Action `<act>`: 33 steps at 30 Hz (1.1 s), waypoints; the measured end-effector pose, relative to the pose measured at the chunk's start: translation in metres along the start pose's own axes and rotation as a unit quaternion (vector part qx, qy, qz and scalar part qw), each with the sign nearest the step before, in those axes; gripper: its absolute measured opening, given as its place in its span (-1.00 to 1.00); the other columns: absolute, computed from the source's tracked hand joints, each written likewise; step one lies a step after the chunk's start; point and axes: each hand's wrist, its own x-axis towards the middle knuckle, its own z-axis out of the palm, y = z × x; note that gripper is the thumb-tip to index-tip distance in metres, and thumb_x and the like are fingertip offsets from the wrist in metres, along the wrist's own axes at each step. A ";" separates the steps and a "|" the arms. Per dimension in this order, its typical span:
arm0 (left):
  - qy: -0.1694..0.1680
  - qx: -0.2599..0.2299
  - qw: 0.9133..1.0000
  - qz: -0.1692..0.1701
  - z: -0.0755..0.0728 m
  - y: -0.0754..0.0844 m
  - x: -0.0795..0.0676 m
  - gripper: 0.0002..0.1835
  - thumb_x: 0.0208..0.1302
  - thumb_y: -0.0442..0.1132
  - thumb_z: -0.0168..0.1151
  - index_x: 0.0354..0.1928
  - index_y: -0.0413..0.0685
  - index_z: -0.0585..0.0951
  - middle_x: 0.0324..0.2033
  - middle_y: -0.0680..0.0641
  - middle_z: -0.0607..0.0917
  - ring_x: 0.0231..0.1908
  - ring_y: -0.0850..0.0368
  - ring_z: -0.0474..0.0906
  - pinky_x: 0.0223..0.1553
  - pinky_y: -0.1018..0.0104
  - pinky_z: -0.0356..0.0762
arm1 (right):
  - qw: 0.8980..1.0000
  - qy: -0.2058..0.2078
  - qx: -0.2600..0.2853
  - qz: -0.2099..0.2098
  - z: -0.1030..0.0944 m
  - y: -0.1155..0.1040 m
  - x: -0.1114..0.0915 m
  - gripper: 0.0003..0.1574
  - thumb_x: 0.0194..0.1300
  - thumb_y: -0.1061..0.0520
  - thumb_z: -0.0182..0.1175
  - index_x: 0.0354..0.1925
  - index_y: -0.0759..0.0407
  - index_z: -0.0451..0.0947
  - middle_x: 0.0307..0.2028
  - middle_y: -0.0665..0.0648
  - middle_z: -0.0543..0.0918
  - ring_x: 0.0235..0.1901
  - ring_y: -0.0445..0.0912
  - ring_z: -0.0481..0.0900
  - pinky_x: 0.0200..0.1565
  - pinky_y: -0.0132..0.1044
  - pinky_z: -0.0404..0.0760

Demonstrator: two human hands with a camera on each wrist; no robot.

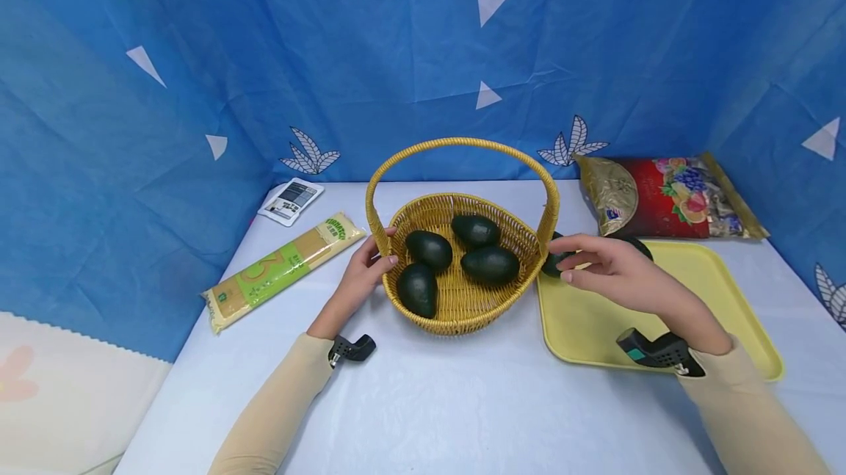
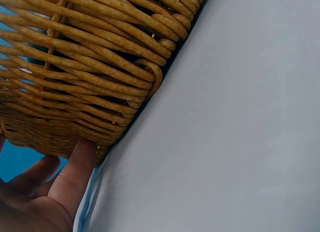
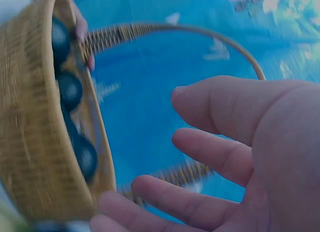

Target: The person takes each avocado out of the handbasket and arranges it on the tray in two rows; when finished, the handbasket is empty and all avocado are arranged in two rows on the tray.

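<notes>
The basket (image 1: pixel 456 325), near the back edge of the table (image 1: pixel 463 416) and just beside the left edge of the tray (image 1: pixel 581 328), should feel light but bottom-heavy with its four avocados (image 1: pixel 491 265), stiff, and best held where the handle (image 1: pixel 463 142) meets the rim. The left hand (image 1: pixel 366 267) pinches it there, thumb outside; the right hand (image 1: pixel 615 273), fingers loosely apart and holding nothing, hovers by the tray's back-left corner, where a half-hidden dark fruit (image 1: pixel 555 266) is probably another avocado.

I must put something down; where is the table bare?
Widest: the table in front of the basket, between both sleeves. Narrower: between long pack and left hand. Crowded: basket's right edge, near the tray and right hand.
</notes>
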 end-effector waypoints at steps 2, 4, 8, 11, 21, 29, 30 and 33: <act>0.001 -0.001 1.000 -0.001 0.000 -0.001 0.000 -0.40 0.43 -0.23 0.15 0.49 0.06 0.35 0.42 -0.29 0.41 0.35 -0.31 0.45 0.26 -0.09 0.58 | 1.000 -0.018 0.000 -0.017 0.009 -0.007 0.007 -0.51 0.42 0.25 0.22 0.28 0.25 0.52 0.19 0.32 0.63 0.02 -0.23 0.70 -0.07 -0.42 0.72; -0.001 -0.002 1.000 -0.002 0.000 -0.001 0.000 -0.40 0.43 -0.23 0.15 0.49 0.06 0.34 0.42 -0.29 0.41 0.35 -0.31 0.45 0.25 -0.10 0.59 | 0.999 -0.035 0.005 -0.034 0.018 -0.013 0.015 -0.52 0.41 0.25 0.22 0.28 0.25 0.52 0.19 0.33 0.64 0.03 -0.09 0.72 -0.04 -0.39 0.72; -0.005 -0.002 1.000 -0.002 0.000 0.000 -0.001 -0.39 0.42 -0.23 0.15 0.49 0.06 0.34 0.42 -0.30 0.42 0.34 -0.32 0.46 0.23 -0.09 0.61 | 0.996 -0.071 0.020 -0.051 0.039 -0.024 0.035 -0.49 0.41 0.21 0.24 0.29 0.25 0.51 0.20 0.31 0.63 0.06 0.15 0.70 0.01 -0.33 0.72; -0.006 -0.001 1.000 0.000 0.000 0.000 -0.001 -0.38 0.41 -0.22 0.15 0.49 0.04 0.33 0.42 -0.30 0.41 0.34 -0.33 0.46 0.23 -0.09 0.61 | 0.994 -0.094 0.022 -0.050 0.054 -0.030 0.053 -0.45 0.41 0.18 0.25 0.32 0.24 0.49 0.24 0.30 0.60 0.10 0.20 0.68 0.03 -0.28 0.73; -0.006 -0.004 1.000 0.000 0.000 -0.002 -0.002 -0.39 0.42 -0.24 0.14 0.49 0.05 0.34 0.43 -0.27 0.41 0.35 -0.30 0.46 0.25 -0.10 0.59 | 0.990 -0.120 -0.026 -0.073 0.108 -0.045 0.095 -0.42 0.39 0.09 0.26 0.33 0.15 0.50 0.15 0.23 0.64 -0.07 0.02 0.70 -0.10 -0.27 0.71; -0.008 -0.006 1.000 0.003 0.000 -0.001 -0.001 -0.40 0.43 -0.25 0.13 0.49 0.02 0.33 0.42 -0.30 0.41 0.34 -0.32 0.46 0.19 -0.04 0.64 | 0.989 -0.138 -0.029 -0.041 0.121 -0.053 0.108 -0.40 0.42 0.07 0.23 0.38 0.06 0.46 0.32 0.12 0.56 0.07 0.06 0.69 0.09 -0.09 0.69; -0.008 -0.007 1.000 0.001 0.000 -0.001 -0.001 -0.40 0.43 -0.25 0.14 0.49 0.04 0.34 0.42 -0.29 0.42 0.34 -0.32 0.47 0.18 -0.05 0.64 | 0.989 -0.139 -0.033 -0.041 0.121 -0.054 0.109 -0.41 0.42 0.06 0.23 0.38 0.06 0.47 0.32 0.13 0.56 0.06 0.05 0.69 0.09 -0.10 0.69; -0.009 -0.009 1.000 -0.004 -0.001 0.002 -0.001 -0.40 0.44 -0.24 0.14 0.49 0.08 0.33 0.42 -0.27 0.42 0.34 -0.30 0.47 0.17 -0.09 0.65 | 0.988 -0.140 -0.042 -0.038 0.123 -0.054 0.110 -0.42 0.42 0.07 0.24 0.36 0.05 0.49 0.30 0.14 0.56 0.05 0.04 0.67 0.08 -0.13 0.68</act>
